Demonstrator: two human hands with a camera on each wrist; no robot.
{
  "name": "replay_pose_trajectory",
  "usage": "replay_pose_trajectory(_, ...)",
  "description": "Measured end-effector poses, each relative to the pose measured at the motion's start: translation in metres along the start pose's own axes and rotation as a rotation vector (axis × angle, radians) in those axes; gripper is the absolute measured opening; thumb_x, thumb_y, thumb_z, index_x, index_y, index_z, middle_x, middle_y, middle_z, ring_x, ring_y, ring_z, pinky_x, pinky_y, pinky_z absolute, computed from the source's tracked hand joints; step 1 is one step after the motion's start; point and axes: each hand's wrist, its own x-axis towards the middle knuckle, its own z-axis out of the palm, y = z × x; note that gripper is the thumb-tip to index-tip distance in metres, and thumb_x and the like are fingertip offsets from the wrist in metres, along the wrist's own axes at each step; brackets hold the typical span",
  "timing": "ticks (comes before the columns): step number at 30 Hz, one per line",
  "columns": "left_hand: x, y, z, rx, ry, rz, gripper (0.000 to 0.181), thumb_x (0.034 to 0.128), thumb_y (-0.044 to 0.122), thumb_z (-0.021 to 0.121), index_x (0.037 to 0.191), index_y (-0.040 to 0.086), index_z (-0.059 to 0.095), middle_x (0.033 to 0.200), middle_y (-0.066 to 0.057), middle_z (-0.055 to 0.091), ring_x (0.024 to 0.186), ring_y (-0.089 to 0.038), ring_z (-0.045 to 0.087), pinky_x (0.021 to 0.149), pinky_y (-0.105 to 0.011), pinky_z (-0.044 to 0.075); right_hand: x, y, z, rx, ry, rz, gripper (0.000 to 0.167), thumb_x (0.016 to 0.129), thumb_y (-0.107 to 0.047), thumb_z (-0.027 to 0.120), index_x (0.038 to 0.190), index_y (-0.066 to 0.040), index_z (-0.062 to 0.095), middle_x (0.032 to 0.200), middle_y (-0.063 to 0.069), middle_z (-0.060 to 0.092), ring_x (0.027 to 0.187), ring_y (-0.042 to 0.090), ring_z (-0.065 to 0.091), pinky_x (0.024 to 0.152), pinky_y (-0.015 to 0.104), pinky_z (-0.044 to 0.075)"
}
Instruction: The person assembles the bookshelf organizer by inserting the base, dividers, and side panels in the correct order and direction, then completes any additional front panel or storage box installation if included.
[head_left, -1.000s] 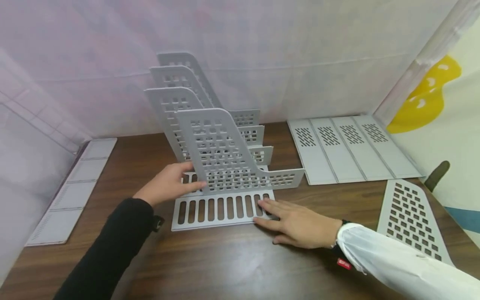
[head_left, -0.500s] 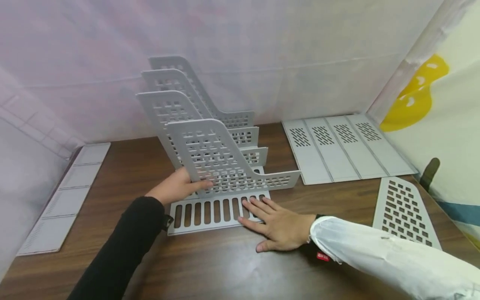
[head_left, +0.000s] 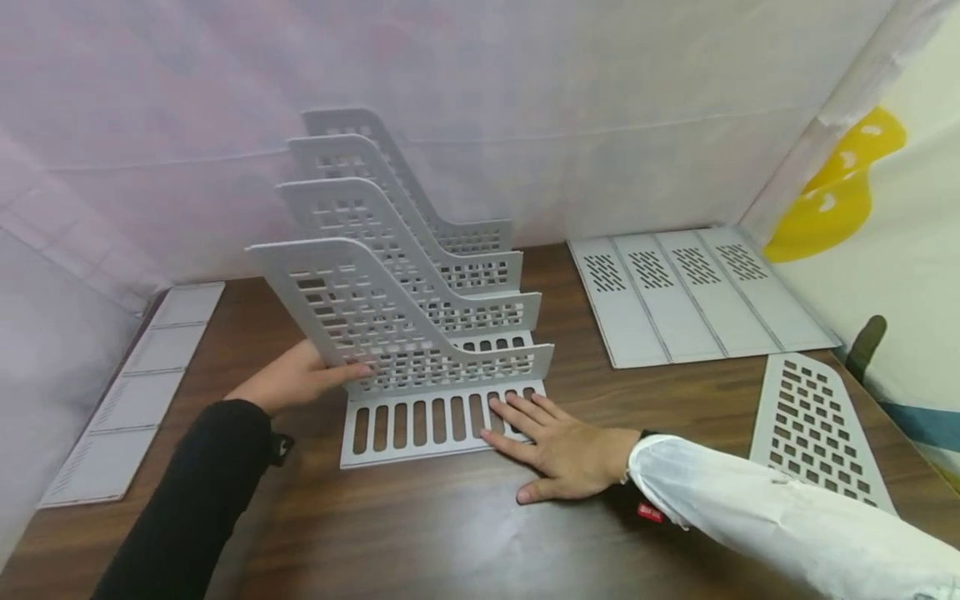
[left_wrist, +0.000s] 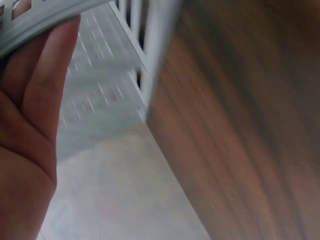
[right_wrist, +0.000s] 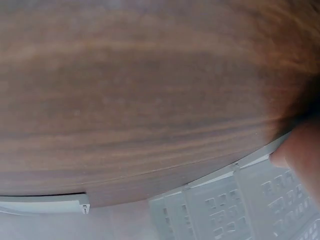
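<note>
Brown tabletop (head_left: 420, 525) beneath; left hand (head_left: 298, 377) grips nearest grey panel (head_left: 390, 327); right hand (head_left: 570, 454) rests spread on slotted base (head_left: 409, 425).

A brown wood-grain table (head_left: 420, 533) stood before a pale, pink-tinged cloth (head_left: 525, 83), creased across. At right, a whitish sheet (head_left: 918, 275) bore a yellow figure (head_left: 823, 223); below it were a dark green shape (head_left: 867, 343) and, lower, a blue patch (head_left: 926, 427).

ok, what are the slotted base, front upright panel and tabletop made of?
Slotted base: likely matte grey plastic; even colour, clean rounded slots.
Front upright panel: seemingly the same; thin, uniform grey, though painted board possible.
Tabletop: wood or wood-look laminate, slightly glossy; brown grain streaks, soft glare; can't tell which.
</note>
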Motion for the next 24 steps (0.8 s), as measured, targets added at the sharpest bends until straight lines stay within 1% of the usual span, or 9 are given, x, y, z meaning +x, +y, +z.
replay_pose_trajectory(5, -0.002, -0.005, -0.002, -0.001, 0.022, 0.028, 0.048, 0.0941, 0.028, 0.059, 0.137, 0.010, 0.048, 0.132, -0.009, 0.060, 0.119, -0.019, 0.058, 0.097, -0.037, 0.049, -0.002, 0.002, -0.002, 0.000, 0.005, 0.000, 0.079, 0.093, -0.063, 0.036, 0.154, -0.024, 0.006, 0.161, 0.013, -0.008, 0.149, 0.033, -0.005, 0.119, 0.054, 0.003)
replay_pose_trajectory(6, -0.003, -0.006, -0.001, 0.014, 0.039, 0.009, 0.048, 0.0938, 0.030, 0.059, 0.137, 0.010, 0.049, 0.131, -0.009, 0.061, 0.119, -0.019, 0.059, 0.097, -0.038, 0.049, -0.001, 0.001, -0.002, 0.002, 0.004, -0.002, 0.079, 0.093, -0.063, 0.036, 0.154, -0.024, 0.006, 0.161, 0.013, -0.008, 0.149, 0.033, -0.005, 0.119, 0.054, 0.003)
replay_pose_trajectory(7, -0.004, -0.006, 0.000, 0.043, 0.053, -0.034, 0.044, 0.0932, 0.032, 0.060, 0.130, 0.010, 0.054, 0.119, -0.008, 0.066, 0.108, -0.017, 0.062, 0.091, -0.038, 0.051, -0.001, 0.001, -0.001, 0.004, 0.003, -0.005, 0.079, 0.093, -0.063, 0.036, 0.154, -0.024, 0.006, 0.161, 0.014, -0.008, 0.149, 0.033, -0.005, 0.119, 0.054, 0.003)
replay_pose_trajectory(10, -0.012, -0.004, 0.006, 0.234, 0.082, -0.129, 0.047, 0.0912, 0.035, 0.063, 0.130, 0.009, 0.055, 0.113, -0.010, 0.069, 0.103, -0.023, 0.066, 0.088, -0.045, 0.052, 0.000, -0.001, -0.001, 0.006, -0.007, -0.001, 0.079, 0.093, -0.063, 0.036, 0.154, -0.024, 0.006, 0.161, 0.014, -0.008, 0.149, 0.033, -0.005, 0.119, 0.054, 0.003)
replay_pose_trajectory(13, -0.021, 0.000, 0.017, 0.450, 0.039, -0.235, 0.056, 0.0888, 0.040, 0.064, 0.130, 0.003, 0.055, 0.116, -0.019, 0.067, 0.104, -0.034, 0.065, 0.086, -0.051, 0.051, -0.003, -0.001, -0.002, 0.005, -0.008, 0.009, 0.079, 0.093, -0.063, 0.037, 0.154, -0.023, 0.006, 0.161, 0.014, -0.008, 0.149, 0.033, -0.006, 0.119, 0.055, 0.002)
replay_pose_trajectory(14, -0.024, 0.002, 0.021, 0.504, 0.019, -0.248, 0.065, 0.0886, 0.042, 0.064, 0.137, 0.001, 0.048, 0.132, -0.022, 0.057, 0.118, -0.039, 0.057, 0.093, -0.054, 0.047, -0.003, 0.000, -0.002, 0.006, -0.005, 0.012, 0.079, 0.093, -0.062, 0.037, 0.154, -0.023, 0.007, 0.161, 0.014, -0.008, 0.149, 0.033, -0.006, 0.119, 0.055, 0.002)
replay_pose_trajectory(15, -0.027, 0.003, 0.026, 0.544, -0.008, -0.274, 0.071, 0.0879, 0.046, 0.063, 0.138, -0.001, 0.045, 0.137, -0.027, 0.051, 0.123, -0.042, 0.052, 0.095, -0.056, 0.045, -0.004, 0.000, -0.003, 0.005, -0.001, 0.013, 0.079, 0.093, -0.062, 0.038, 0.154, -0.023, 0.007, 0.161, 0.014, -0.008, 0.149, 0.033, -0.006, 0.119, 0.055, 0.002)
replay_pose_trajectory(19, -0.035, 0.007, 0.042, 0.584, -0.065, -0.303, 0.100, 0.0820, 0.066, 0.057, 0.141, -0.011, 0.034, 0.148, -0.039, 0.023, 0.137, -0.053, 0.026, 0.103, -0.063, 0.034, -0.007, 0.002, -0.004, 0.001, 0.016, 0.018, 0.079, 0.093, -0.062, 0.037, 0.154, -0.023, 0.007, 0.161, 0.015, -0.007, 0.149, 0.034, -0.005, 0.119, 0.056, 0.002)
replay_pose_trajectory(24, -0.035, 0.007, 0.055, 0.592, -0.027, -0.303, 0.126, 0.0643, 0.084, 0.056, 0.142, -0.012, 0.032, 0.145, -0.043, 0.022, 0.136, -0.056, 0.023, 0.100, -0.064, 0.037, -0.008, 0.003, -0.001, -0.008, 0.031, 0.039, 0.082, 0.092, -0.065, 0.036, 0.154, -0.023, 0.006, 0.161, 0.014, -0.007, 0.149, 0.034, -0.005, 0.118, 0.058, 0.001)
